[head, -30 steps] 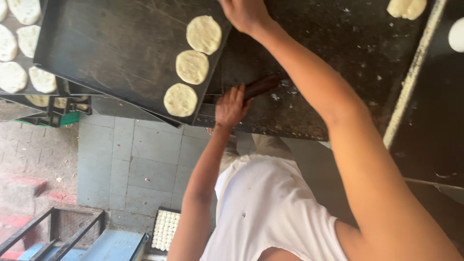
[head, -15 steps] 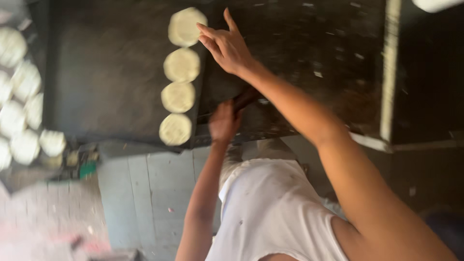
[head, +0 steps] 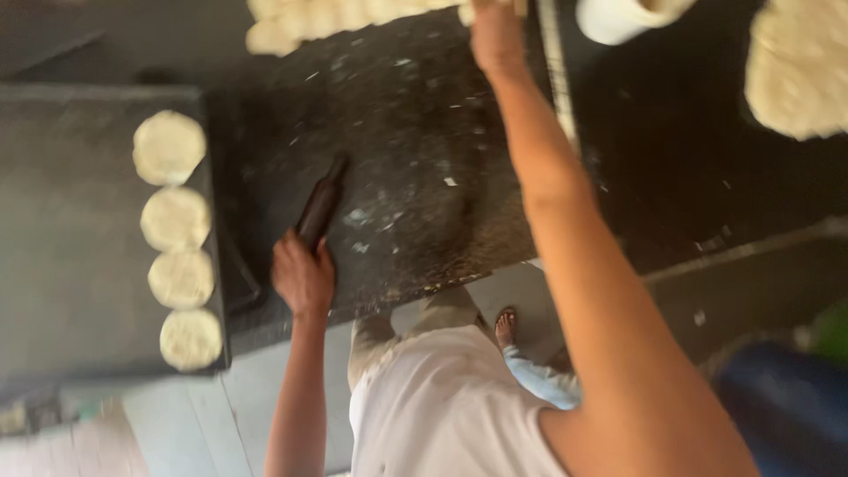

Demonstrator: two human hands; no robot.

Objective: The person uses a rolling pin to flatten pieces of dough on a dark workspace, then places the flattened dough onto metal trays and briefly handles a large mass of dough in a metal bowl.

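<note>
Hand (left) grips rolling pin.

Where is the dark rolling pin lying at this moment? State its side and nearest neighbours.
In the head view, the rolling pin lies on the dark worktop, left of centre, with the left hand on its near end, just right of the tray holding four dough discs.

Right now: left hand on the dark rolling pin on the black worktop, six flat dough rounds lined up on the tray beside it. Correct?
Not quite. The head view shows four dough rounds in a row on the tray, not six. The rest holds: the left hand grips the dark rolling pin on the black worktop.
</note>
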